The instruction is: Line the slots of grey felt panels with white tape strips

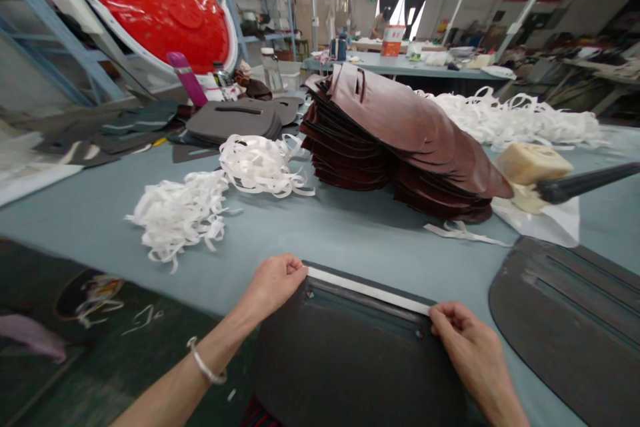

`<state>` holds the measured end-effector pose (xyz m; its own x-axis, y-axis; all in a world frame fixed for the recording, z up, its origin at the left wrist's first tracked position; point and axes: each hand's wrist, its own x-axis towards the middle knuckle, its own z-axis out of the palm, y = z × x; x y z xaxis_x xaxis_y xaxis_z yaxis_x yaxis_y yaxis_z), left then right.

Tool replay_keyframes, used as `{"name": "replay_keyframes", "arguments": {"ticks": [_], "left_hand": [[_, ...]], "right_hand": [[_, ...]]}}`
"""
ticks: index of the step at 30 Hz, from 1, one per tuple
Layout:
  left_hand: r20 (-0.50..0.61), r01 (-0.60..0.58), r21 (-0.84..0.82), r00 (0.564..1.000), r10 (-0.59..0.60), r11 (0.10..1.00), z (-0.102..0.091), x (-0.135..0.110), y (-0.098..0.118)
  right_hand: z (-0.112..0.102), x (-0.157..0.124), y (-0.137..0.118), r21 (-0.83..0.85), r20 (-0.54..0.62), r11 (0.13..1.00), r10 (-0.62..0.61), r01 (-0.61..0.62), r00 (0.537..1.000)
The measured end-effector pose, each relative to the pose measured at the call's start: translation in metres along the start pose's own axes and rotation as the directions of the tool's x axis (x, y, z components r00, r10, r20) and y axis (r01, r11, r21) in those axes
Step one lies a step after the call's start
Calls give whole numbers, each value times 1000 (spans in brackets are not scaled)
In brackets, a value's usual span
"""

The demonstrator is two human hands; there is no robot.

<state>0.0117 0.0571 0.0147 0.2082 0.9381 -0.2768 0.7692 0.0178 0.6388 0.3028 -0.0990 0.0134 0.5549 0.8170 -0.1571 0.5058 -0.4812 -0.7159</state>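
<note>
From where I stand, the work sits at the bottom centre of the frame: a narrow white strip [367, 290] lies along the upper edge of a dark grey panel [350, 367], sloping gently down toward the right. The left hand [275, 285] pinches the strip's left end between thumb and fingers, right at the panel's corner; a pale bracelet [207, 365] circles that wrist. The right hand [473, 340] has its thumb and forefinger closed on the other end — so the strip runs straight between the two. The panel's upper edge lies by the near edge of a blue-grey table [280, 230]. Left of centre, two loose heaps of white strips [183, 213] lie side by side, and a tall stack of brown leather-like pieces [410, 120] fills the middle of the frame. At the right, a black handle [590, 181] juts in beside a cream-coloured block [533, 163], with a second dark panel [565, 320], slotted, below them. More grey panels [235, 120] are piled at the upper left, near a purple bottle [187, 79] — and above it looms a big, shiny red disc [165, 7] with dark flecks.
</note>
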Motion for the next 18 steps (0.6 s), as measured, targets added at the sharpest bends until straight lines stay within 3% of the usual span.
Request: {"name": "replay_keyframes", "arguments": {"ticks": [8,14,18], "left_hand": [[6,24,23,1000,-24,999,1,2,0],[29,35,164,999,-40,986,6,4,-6],[-48,22,270,999,-9,963,11,-2,-2]], "right_hand": [[2,3,1,29,-32,999,28,-27,999],[2,2,1,57,-24,998,26,-25,999],[4,2,0,10,-63,999,47,-46,997]]}}
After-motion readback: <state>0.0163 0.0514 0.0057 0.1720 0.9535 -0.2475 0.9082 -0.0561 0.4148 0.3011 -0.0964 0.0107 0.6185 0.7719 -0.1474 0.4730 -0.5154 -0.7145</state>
